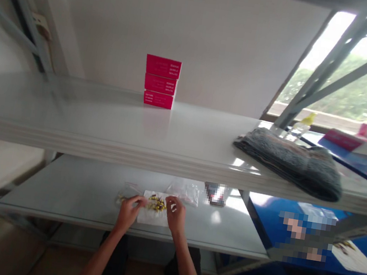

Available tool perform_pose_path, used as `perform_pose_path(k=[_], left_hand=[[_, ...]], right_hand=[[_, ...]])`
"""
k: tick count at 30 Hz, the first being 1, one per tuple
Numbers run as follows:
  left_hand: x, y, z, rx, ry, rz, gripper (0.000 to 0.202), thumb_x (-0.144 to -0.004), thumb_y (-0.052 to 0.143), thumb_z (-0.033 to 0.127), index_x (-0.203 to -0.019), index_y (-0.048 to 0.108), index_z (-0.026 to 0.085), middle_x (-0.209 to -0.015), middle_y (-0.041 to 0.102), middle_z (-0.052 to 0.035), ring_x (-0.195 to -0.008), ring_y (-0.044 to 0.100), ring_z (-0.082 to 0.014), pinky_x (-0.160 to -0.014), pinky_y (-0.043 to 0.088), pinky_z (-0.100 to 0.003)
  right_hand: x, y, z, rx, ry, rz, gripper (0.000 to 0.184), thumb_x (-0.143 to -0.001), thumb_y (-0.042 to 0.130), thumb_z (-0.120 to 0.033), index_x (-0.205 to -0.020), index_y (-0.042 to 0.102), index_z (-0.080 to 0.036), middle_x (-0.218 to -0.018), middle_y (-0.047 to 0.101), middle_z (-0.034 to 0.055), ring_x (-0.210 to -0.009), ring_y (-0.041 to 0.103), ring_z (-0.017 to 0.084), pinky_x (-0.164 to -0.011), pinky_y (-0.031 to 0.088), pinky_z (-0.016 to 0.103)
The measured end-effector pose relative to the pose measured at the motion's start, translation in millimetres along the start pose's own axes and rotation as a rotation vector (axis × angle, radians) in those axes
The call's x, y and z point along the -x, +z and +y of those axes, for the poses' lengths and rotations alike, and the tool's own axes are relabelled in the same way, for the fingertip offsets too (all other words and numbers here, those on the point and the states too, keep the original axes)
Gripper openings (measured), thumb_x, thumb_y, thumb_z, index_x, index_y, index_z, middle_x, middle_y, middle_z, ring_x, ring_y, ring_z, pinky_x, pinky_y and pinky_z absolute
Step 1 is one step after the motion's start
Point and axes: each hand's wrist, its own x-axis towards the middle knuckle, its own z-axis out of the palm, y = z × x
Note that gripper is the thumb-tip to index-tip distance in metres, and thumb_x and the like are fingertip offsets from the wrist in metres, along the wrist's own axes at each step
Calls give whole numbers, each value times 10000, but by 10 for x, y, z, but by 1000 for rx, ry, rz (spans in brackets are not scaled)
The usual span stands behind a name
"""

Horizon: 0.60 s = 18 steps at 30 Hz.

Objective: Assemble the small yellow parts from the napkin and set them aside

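Note:
On the lower shelf lies a white sheet (152, 220) with a small heap of yellow and dark brown pieces (159, 205), too small to name. My left hand (128, 211) is at the sheet's left edge, its thumb and fingers pinched together. Whatever it may hold is hidden. Opposite it, my right hand (176, 215) curls over the right edge, fingertips drawn together close to the heap; I cannot make out anything between them. Beside my left hand sits a clear plastic bag (125, 191) with similar yellowish pieces in it.
Another clear bag (189, 191) lies behind my right hand, near a pixelated object (216, 194). The upper shelf (103, 118) overhangs, holding three stacked pink boxes (160, 83) and a folded grey cloth (288, 158). At right, a blurred-out person's hands work over a blue table (261, 215).

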Motion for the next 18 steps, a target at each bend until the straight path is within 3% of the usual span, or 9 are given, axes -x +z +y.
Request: perform_pose_path(k=[4, 6, 9, 13, 18], left_hand=[[45, 11, -131, 120, -53, -55, 377, -866, 600, 499, -885, 797, 179, -753, 746, -57, -659, 673, -185, -676, 531, -284], [65, 24, -153, 144, -35, -66, 374, -840, 636, 492, -964, 801, 181, -824, 737, -58, -617, 641, -156, -632, 520, -270], [88, 38, -168, 154, -71, -84, 412, -800, 693, 472, -1070, 780, 175, -778, 711, -34, -582, 611, -140, -605, 511, -260], [112, 31, -202, 141, -147, -109, 467, -767, 735, 453, -1135, 757, 166, -788, 749, -47, -648, 655, -178, -647, 532, -280], [122, 35, -188, 114, -120, -121, 367, -751, 758, 433, -1030, 797, 198, -980, 791, -96, -861, 716, -254, -801, 557, -342]], right_hand=[[127, 45, 316, 247, -126, -41, 187, -900, 561, -175, -890, 743, -211, -934, 695, 88, -916, 624, 235, -865, 508, 361], [157, 80, 377, 314, -164, -62, 187, -901, 577, -158, -916, 751, -226, -978, 674, 93, -955, 606, 245, -879, 506, 369], [175, 109, 389, 374, -200, -80, 187, -913, 585, -147, -910, 750, -235, -985, 654, 91, -960, 586, 247, -869, 510, 367], [192, 98, 362, 408, -232, -113, 175, -920, 586, -136, -943, 731, -231, -993, 638, 86, -959, 567, 246, -858, 512, 369], [190, 100, 303, 437, -242, -143, 147, -909, 621, -176, -1002, 717, -237, -1034, 625, 92, -988, 553, 256, -893, 506, 394]])
